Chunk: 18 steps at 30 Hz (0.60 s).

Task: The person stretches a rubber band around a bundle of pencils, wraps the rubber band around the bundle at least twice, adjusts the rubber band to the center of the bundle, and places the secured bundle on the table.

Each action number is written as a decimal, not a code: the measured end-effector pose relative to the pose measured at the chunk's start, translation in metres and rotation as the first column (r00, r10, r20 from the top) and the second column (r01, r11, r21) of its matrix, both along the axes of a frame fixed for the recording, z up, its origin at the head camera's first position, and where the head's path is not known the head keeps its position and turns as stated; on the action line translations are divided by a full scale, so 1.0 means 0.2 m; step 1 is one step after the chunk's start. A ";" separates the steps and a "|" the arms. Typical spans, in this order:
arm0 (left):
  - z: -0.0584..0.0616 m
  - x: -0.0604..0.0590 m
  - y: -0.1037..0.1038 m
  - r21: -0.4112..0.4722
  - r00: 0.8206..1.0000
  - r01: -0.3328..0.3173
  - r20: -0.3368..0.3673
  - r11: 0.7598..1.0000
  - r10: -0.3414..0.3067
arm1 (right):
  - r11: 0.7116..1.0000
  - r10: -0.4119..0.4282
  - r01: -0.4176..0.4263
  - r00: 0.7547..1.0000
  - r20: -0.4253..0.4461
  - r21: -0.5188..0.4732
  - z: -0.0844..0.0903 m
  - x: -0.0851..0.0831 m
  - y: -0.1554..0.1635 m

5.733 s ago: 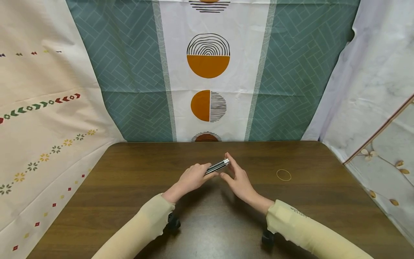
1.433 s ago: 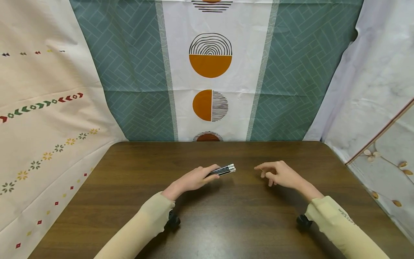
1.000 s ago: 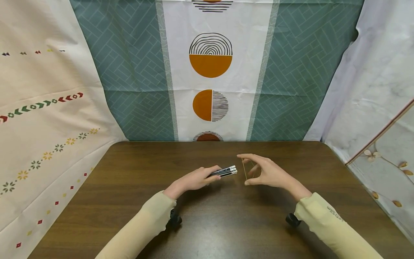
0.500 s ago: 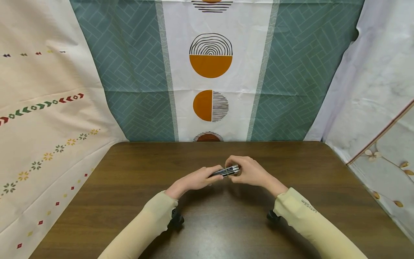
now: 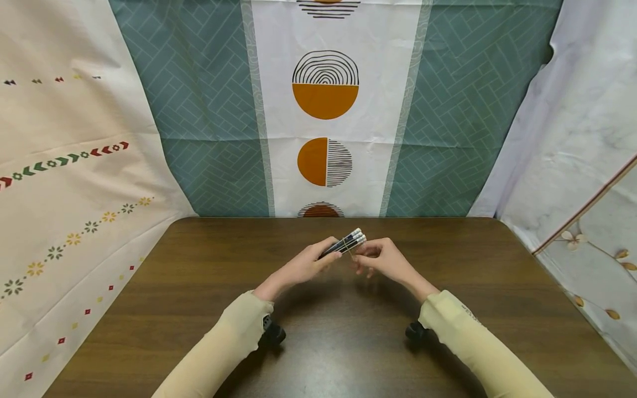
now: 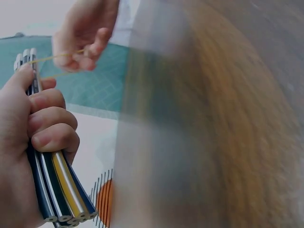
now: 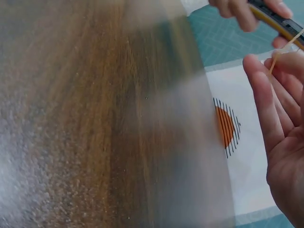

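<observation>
Two hands are seen above the middle of a dark wooden table, both raised from its surface. A bundle of pencils is gripped by the left hand; the fingers are curled around the bundle and the thumb is laid along it, as is shown clearly in the left wrist view, where the cut ends of the pencils point toward the camera. In the head view the bundle is tilted, with its white-tipped end lifted up and away from the person, toward the patterned curtain.

A thin yellow rubber band is pinched by the right hand just beside the far end of the bundle. The band is looped around the pencils near their white tips and is stretched from there to the pinching fingers. In the right wrist view the palm of the right hand is seen with its fingers partly bent, and the band is visible as a thin line running between the fingertips and the pencils.

Both forearms are covered by pale yellow sleeves. The table surface is strongly blurred in the two wrist views.
</observation>
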State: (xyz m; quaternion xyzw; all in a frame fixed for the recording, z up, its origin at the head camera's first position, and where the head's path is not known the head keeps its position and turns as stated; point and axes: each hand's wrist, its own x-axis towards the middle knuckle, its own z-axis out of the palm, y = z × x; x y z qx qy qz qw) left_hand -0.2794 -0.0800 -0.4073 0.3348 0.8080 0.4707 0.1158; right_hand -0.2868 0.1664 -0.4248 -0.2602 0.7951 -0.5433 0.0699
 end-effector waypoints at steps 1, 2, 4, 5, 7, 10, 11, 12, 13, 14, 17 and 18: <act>0.01 0.00 0.00 0.026 1.000 -0.013 0.008 1.000 0.013 | 1.000 0.004 -0.004 1.000 0.012 0.004 0.00 0.00 0.00; 0.01 -0.01 0.00 0.046 1.000 -0.028 0.008 0.999 0.028 | 1.000 0.006 -0.006 1.000 0.018 0.017 0.00 0.00 0.00; 0.03 -0.02 0.00 0.083 0.998 -0.063 0.007 0.995 0.062 | 0.998 0.007 -0.008 1.000 0.022 0.061 0.00 0.01 0.00; 0.03 -0.02 0.00 0.099 0.997 -0.084 0.008 0.992 0.083 | 0.996 0.011 -0.012 1.000 0.020 0.085 0.01 0.01 0.00; 0.04 -0.03 0.01 0.116 0.992 -0.125 0.009 0.985 0.125 | 0.990 0.025 -0.025 1.000 -0.003 0.137 0.01 0.03 0.00; 0.05 -0.04 0.01 0.119 0.984 -0.176 0.029 0.977 0.174 | 0.985 0.072 -0.064 0.997 -0.042 0.163 0.03 0.05 -0.02; 0.05 -0.05 0.01 0.115 0.982 -0.187 0.039 0.976 0.184 | 0.984 0.094 -0.085 0.994 -0.057 0.154 0.04 0.05 -0.02; 0.05 -0.05 0.02 0.109 0.980 -0.196 0.049 0.975 0.191 | 0.985 0.117 -0.106 0.991 -0.069 0.137 0.04 0.06 -0.03; 0.04 -0.06 0.02 0.104 0.978 -0.204 0.060 0.974 0.198 | 0.985 0.136 -0.125 0.987 -0.089 0.121 0.05 0.07 -0.03; 0.04 -0.06 0.02 0.098 0.976 -0.213 0.072 0.972 0.206 | 0.985 0.151 -0.140 0.982 -0.112 0.100 0.06 0.07 -0.04; 0.02 -0.08 0.04 0.082 0.968 -0.233 0.115 0.969 0.223 | 0.984 0.179 -0.176 0.965 -0.193 0.033 0.10 0.09 -0.07; 0.01 -0.08 0.05 0.076 0.965 -0.236 0.133 0.969 0.225 | 0.984 0.177 -0.179 0.959 -0.221 0.010 0.11 0.10 -0.08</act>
